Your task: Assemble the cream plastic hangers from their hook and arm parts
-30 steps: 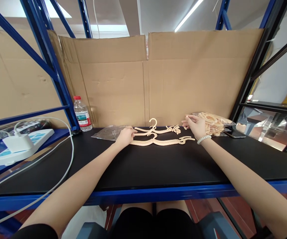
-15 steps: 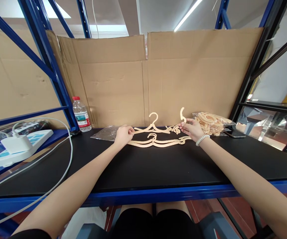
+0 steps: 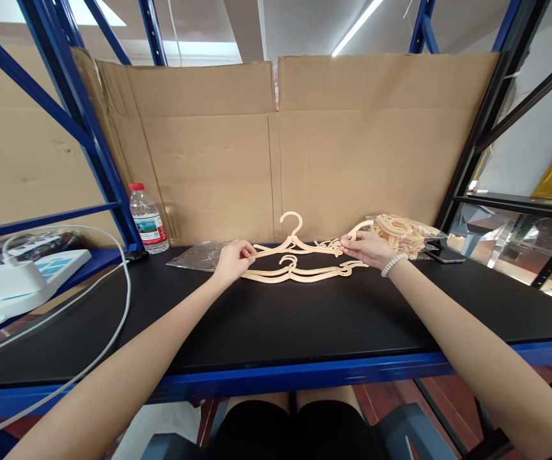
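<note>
My left hand [image 3: 232, 260] pinches the left end of a beige clothes hanger [image 3: 291, 243], whose hook points up. At the hanger's right end, my right hand [image 3: 369, 249], wearing a beaded bracelet, has its fingers closed on a curved beige hanger piece [image 3: 363, 225] that tilts up to the right. The fingers hide where this piece meets the hanger, so I cannot tell whether they are joined. Nearer to me, a set of beige hangers [image 3: 289, 276] lies flat on the black tabletop [image 3: 276, 326]. Small beige parts [image 3: 326, 243] sit just left of my right fingers.
A clear bag of beige parts [image 3: 403, 233] lies behind my right hand, with a phone [image 3: 444, 255] beside it. Left stand a water bottle [image 3: 148, 220], a flat plastic bag [image 3: 194, 257], and a white power strip [image 3: 50, 281] with a looping cable. Cardboard [image 3: 199, 153] walls the back.
The curved piece in my right hand has turned from upright to leaning right, and that hand has shifted slightly. My left hand keeps its grip on the hanger's end. The view has shifted a little.
</note>
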`<state>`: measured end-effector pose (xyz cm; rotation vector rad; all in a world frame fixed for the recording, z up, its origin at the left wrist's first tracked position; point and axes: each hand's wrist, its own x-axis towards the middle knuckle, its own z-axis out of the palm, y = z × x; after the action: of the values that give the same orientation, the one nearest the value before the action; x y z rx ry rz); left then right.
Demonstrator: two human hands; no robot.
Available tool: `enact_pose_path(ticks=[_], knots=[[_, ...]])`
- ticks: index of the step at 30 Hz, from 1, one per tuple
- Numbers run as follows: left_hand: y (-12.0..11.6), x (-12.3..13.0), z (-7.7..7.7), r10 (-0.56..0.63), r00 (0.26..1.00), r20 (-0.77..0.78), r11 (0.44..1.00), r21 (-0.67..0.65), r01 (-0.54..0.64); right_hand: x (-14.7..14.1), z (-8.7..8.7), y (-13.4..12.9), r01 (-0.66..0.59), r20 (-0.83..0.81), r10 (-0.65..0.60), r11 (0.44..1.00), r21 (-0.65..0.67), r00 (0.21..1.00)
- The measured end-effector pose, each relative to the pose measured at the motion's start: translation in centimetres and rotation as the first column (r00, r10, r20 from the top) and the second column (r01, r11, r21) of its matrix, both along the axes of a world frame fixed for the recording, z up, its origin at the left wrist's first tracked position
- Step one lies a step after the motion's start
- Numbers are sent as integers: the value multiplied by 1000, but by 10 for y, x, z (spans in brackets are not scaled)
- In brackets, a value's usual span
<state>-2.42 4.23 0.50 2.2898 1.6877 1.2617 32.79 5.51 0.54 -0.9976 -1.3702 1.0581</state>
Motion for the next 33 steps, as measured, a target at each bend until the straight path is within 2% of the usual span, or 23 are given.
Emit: enact_pose_path(ticks=[3, 7, 10, 15, 19, 33], knots=[[0, 0, -1, -10, 1000, 13, 1000, -5, 10, 3, 3, -3, -50, -7, 50, 994, -98, 999], [-1, 2, -2, -25, 999, 23, 1000, -15, 25, 3, 5, -6, -117, 89, 131, 982, -145, 987], [-2, 5, -3, -43, 999, 24, 999, -25, 44, 2, 5, -7, -136, 17, 144, 964, -230, 989], [-4, 7, -3, -66, 998, 24, 997, -36, 67, 6, 6, -7, -257, -90, 241, 894, -368, 966], [-5, 7, -3, -68, 997, 30, 997, -32, 69, 11, 6, -6, -330, -87, 325, 846, -419, 942], [-8, 10, -1, -88, 995, 49, 996, -23, 89, 8, 4, -5, -289, -77, 286, 842, -456, 955]])
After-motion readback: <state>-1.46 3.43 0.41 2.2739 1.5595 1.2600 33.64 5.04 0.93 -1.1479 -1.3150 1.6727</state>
